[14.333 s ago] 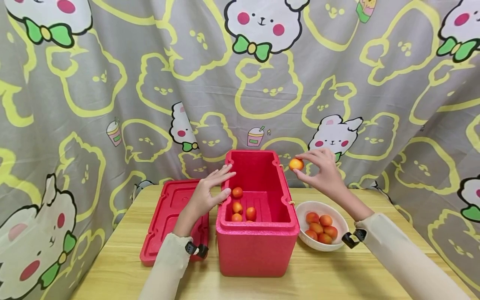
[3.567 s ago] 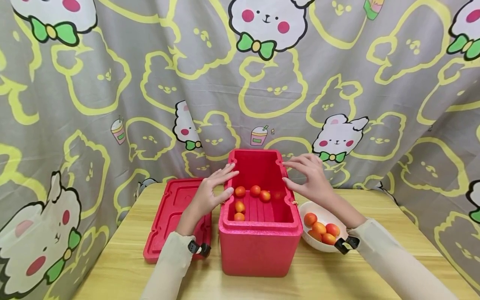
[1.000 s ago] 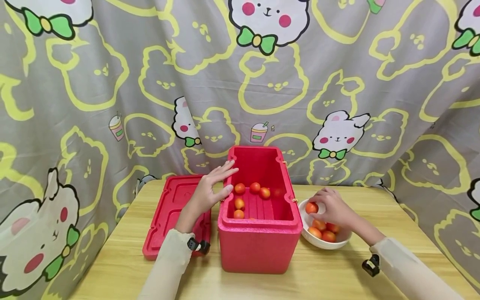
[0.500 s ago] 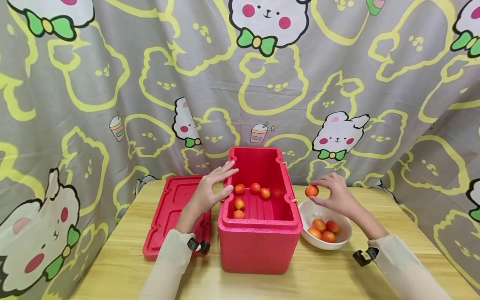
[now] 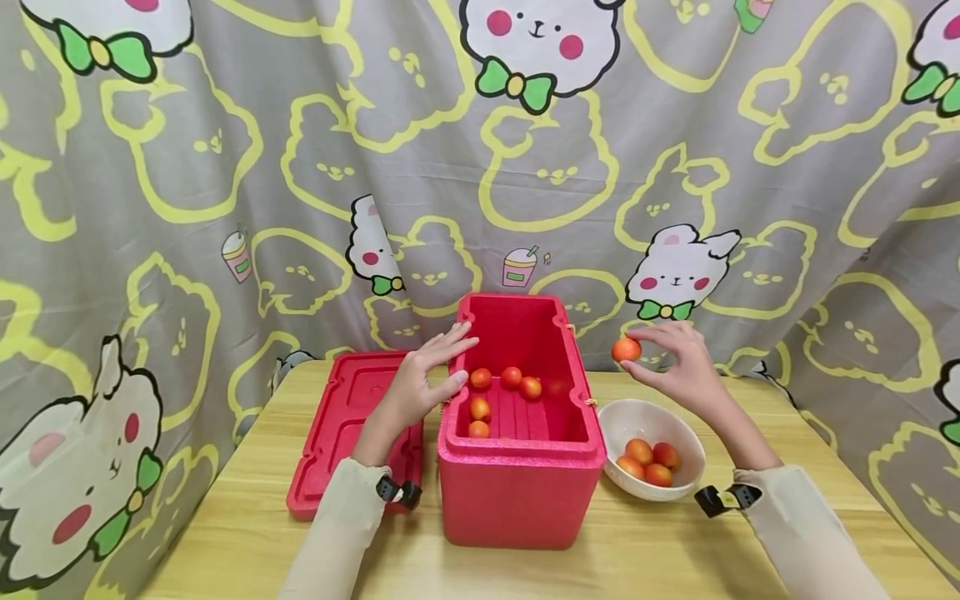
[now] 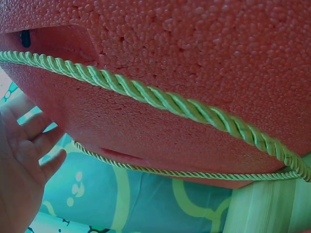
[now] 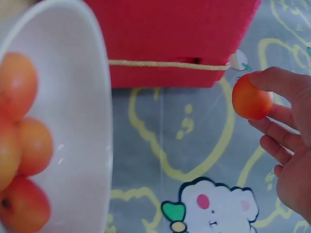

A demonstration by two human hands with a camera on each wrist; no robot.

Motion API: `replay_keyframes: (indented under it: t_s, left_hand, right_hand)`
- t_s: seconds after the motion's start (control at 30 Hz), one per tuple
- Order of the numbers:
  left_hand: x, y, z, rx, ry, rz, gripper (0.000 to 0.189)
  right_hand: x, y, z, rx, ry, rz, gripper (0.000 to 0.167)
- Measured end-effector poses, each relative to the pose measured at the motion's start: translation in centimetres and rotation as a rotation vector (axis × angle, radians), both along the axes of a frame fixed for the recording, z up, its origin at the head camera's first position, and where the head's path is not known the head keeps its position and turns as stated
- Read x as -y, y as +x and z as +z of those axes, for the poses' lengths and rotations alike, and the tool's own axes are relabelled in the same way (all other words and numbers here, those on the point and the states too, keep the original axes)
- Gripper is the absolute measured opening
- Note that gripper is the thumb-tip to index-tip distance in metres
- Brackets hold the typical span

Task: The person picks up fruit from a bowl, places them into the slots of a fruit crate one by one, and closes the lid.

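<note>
My right hand (image 5: pixel 682 367) pinches an orange-red tomato (image 5: pixel 626 351) between thumb and fingertips, above the back of the white bowl (image 5: pixel 622 423) and right of the box. In the right wrist view the held tomato (image 7: pixel 251 97) shows round and smooth. Several tomatoes (image 5: pixel 658 474) lie in the bowl. My left hand (image 5: pixel 412 385) has its fingers extended at the left rim of the red foam box (image 5: pixel 517 504); in the left wrist view the fingers (image 6: pixel 36 125) reach up along its side. Inside the box, several tomatoes (image 5: pixel 511 377) sit on the ribbed floor; its front wall hides part of that floor.
The red lid (image 5: pixel 337 446) lies flat on the wooden table (image 5: pixel 225 533), left of the box. A twisted cord (image 6: pixel 146 92) runs along the box's side. A patterned curtain (image 5: pixel 420 167) hangs behind and around the table.
Over the last second my right hand has lifted a tomato up out of the bowl. Since the oldest frame the bowl holds fewer tomatoes and the box more. The left hand stays put.
</note>
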State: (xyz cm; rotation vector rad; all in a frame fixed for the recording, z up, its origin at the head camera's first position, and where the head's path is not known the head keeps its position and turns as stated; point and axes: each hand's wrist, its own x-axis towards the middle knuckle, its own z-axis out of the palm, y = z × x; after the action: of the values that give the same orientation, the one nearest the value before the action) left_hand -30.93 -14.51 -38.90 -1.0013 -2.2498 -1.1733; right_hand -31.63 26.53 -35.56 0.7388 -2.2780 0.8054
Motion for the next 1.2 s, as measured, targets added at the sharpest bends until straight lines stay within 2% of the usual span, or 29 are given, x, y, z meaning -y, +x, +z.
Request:
replay_keyframes:
  t_s: [0.33, 0.63, 0.87, 1.2]
  left_hand:
    - [0.1, -0.1, 0.0, -0.012, 0.002, -0.003, 0.056]
    - [0.1, -0.1, 0.2, -0.011, -0.001, -0.009, 0.056]
    - [0.1, -0.1, 0.1, -0.007, -0.005, 0.0, 0.056]
    - [0.1, 0.1, 0.1, 0.01, -0.009, 0.001, 0.056]
  right_hand:
    - [1.9, 0.9, 2.7, -0.021, -0.06, 0.008, 0.047]
    - [3.8, 1.8, 4.1, -0.009, -0.051, 0.055, 0.047]
    - [5.2, 2.0, 4.7, -0.004, -0.002, 0.111, 0.048]
    - [7.0, 2.1, 5.2, -0.037, 0.125, 0.19, 0.047]
